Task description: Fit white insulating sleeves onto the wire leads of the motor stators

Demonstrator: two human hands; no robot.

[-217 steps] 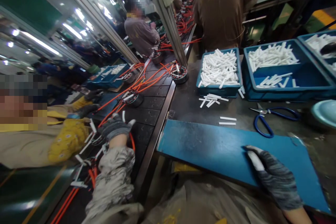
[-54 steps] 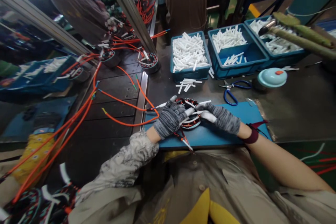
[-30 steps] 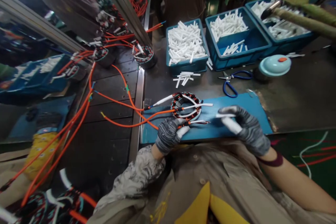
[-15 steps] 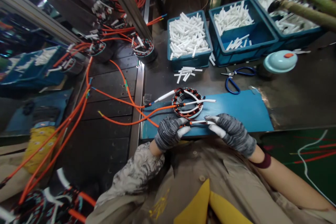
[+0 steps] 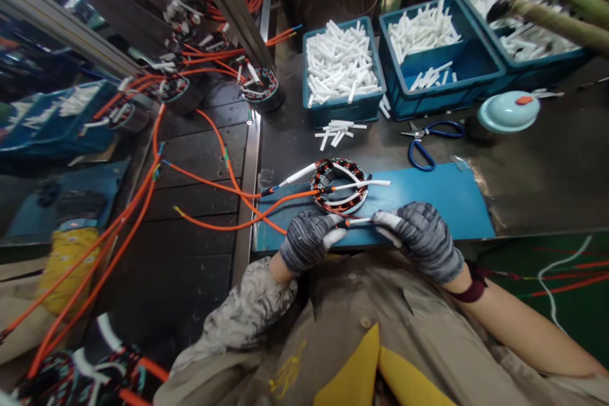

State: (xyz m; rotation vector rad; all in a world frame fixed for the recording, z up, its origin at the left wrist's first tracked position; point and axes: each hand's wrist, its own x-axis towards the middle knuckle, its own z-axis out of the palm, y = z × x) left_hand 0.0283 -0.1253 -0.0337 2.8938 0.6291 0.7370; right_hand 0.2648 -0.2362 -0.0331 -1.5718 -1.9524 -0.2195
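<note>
A ring-shaped wound stator lies on a blue mat, its copper windings laced around the rim. Orange cables run off it to the left, and white sleeves cover some of its leads. In its grey glove, my left hand pinches an orange cable end at the stator's near side. A thin white sleeve spans the gap between my hands. My right hand, gloved too, has thumb and fingers closed on the sleeve's right end.
Blue bins full of short white tubes line the back. Loose tubes, blue-handled scissors and a light-blue lidded container stand before them. More stators and cables sit on the conveyor at left.
My right hand has shifted slightly left along the white sleeve, its fingers drawn closer together. The left hand keeps its grip, and the stator has stayed in place.
</note>
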